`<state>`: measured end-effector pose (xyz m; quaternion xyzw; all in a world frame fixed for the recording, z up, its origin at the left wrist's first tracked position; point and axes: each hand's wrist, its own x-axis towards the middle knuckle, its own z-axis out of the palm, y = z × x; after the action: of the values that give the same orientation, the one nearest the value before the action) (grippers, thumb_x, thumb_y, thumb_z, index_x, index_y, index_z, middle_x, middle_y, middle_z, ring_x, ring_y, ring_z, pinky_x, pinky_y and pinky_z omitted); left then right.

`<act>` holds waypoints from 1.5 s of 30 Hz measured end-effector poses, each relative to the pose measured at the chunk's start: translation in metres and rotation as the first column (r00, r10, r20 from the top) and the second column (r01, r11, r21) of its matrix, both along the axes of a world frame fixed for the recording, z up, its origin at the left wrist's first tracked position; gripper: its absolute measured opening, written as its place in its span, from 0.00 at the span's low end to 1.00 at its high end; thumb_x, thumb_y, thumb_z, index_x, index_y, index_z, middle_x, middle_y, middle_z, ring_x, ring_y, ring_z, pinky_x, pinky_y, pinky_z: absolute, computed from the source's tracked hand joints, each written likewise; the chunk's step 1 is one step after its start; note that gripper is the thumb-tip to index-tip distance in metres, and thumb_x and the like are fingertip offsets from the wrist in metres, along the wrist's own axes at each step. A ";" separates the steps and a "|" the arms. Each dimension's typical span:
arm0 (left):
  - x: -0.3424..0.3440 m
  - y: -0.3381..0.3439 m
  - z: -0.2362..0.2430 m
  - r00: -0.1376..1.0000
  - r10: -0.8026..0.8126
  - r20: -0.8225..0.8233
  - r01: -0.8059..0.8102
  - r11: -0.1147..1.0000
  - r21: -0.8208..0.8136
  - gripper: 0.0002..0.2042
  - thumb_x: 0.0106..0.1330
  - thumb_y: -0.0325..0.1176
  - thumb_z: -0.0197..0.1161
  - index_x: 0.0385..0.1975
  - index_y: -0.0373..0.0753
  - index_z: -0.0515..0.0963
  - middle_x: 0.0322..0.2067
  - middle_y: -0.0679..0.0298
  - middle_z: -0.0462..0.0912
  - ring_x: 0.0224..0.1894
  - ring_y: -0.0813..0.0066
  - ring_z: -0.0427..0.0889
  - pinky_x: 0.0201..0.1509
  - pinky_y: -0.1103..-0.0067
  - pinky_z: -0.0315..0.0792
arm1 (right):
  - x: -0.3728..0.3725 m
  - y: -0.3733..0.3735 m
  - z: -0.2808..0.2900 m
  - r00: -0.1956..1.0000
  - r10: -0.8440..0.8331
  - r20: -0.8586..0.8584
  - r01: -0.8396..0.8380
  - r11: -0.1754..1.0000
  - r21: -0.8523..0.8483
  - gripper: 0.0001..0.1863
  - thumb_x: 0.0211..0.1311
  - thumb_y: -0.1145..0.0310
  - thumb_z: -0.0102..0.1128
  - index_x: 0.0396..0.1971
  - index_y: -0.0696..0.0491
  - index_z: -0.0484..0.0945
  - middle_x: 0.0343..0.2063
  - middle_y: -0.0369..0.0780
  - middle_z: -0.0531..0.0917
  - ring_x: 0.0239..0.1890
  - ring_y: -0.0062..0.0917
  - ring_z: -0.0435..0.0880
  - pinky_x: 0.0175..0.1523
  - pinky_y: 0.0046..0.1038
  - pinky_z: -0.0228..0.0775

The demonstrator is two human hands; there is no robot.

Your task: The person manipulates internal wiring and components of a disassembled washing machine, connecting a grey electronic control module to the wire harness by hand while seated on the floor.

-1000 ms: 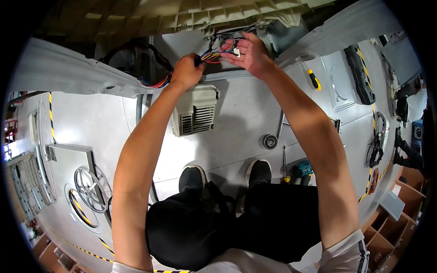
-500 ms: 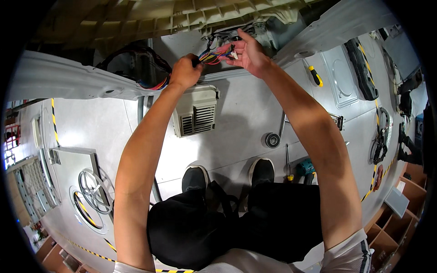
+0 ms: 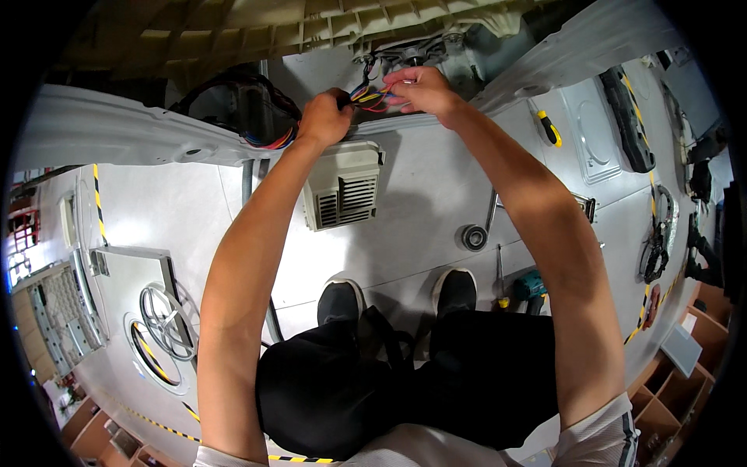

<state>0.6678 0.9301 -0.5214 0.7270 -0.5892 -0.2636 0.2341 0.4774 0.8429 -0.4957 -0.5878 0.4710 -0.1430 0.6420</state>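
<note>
My left hand (image 3: 325, 118) is closed around a bundle of coloured wires (image 3: 366, 95), just inside a large grey metal casing (image 3: 163, 128). More of the wiring (image 3: 268, 143) runs out to the left of that hand, along the casing's edge. My right hand (image 3: 428, 92) has its fingers bent and pinched over the other end of the same wires. The white connectors there are mostly hidden by the fingers. Above both hands hangs a cream ribbed plastic tub (image 3: 303, 35). Dark metal parts sit just behind the wires.
Below the casing lies a cream slatted plastic box (image 3: 342, 187). On the floor to the right are a yellow-black screwdriver (image 3: 549, 128), a round bearing (image 3: 473, 237), another screwdriver (image 3: 503, 296) and a teal power drill (image 3: 531, 286). A white panel (image 3: 140, 272) lies at left.
My right hand has turned from open with spread fingers to bent over the wire ends, covering the connectors. The left hand keeps its hold. The whole view has shifted slightly.
</note>
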 end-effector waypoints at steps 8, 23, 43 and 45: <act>0.000 -0.008 -0.004 0.998 0.052 -0.020 -0.051 0.998 0.044 0.13 0.60 0.33 0.54 0.43 0.40 0.77 0.38 0.49 0.81 0.45 0.48 0.78 0.49 0.64 0.70 | -0.002 -0.019 -0.029 0.920 0.099 -0.378 -0.244 0.902 -0.357 0.14 0.53 0.63 0.61 0.40 0.50 0.81 0.36 0.40 0.84 0.39 0.28 0.83 0.44 0.28 0.75; 0.005 -0.004 -0.005 0.995 -0.048 0.087 0.046 0.999 0.027 0.13 0.59 0.32 0.54 0.42 0.37 0.75 0.35 0.46 0.80 0.41 0.45 0.78 0.46 0.64 0.70 | 0.021 -0.002 -0.006 0.638 0.308 -0.705 -0.584 0.791 -0.183 0.25 0.62 0.50 0.47 0.40 0.59 0.80 0.45 0.50 0.79 0.50 0.44 0.76 0.56 0.38 0.66; -0.020 0.042 0.039 0.957 -0.278 0.077 0.287 0.944 -0.162 0.11 0.55 0.25 0.59 0.38 0.29 0.75 0.42 0.44 0.76 0.47 0.46 0.74 0.51 0.65 0.69 | 0.057 0.020 -0.011 0.926 0.259 -0.274 -0.355 0.842 -0.406 0.42 0.64 0.36 0.29 0.28 0.64 0.78 0.32 0.54 0.80 0.42 0.47 0.77 0.52 0.39 0.65; -0.020 0.063 0.049 0.950 -0.294 0.102 0.312 0.904 -0.291 0.11 0.57 0.26 0.59 0.39 0.31 0.76 0.43 0.47 0.77 0.49 0.49 0.73 0.52 0.67 0.69 | 0.055 0.014 -0.007 0.860 0.333 -0.387 -0.463 0.827 -0.319 0.37 0.65 0.38 0.30 0.40 0.57 0.79 0.39 0.49 0.81 0.46 0.43 0.76 0.53 0.34 0.64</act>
<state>0.6476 0.9934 -0.4725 0.5890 -0.7347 -0.1826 0.2827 0.5321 0.8569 -0.5029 -0.8078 0.3926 -0.0022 0.4396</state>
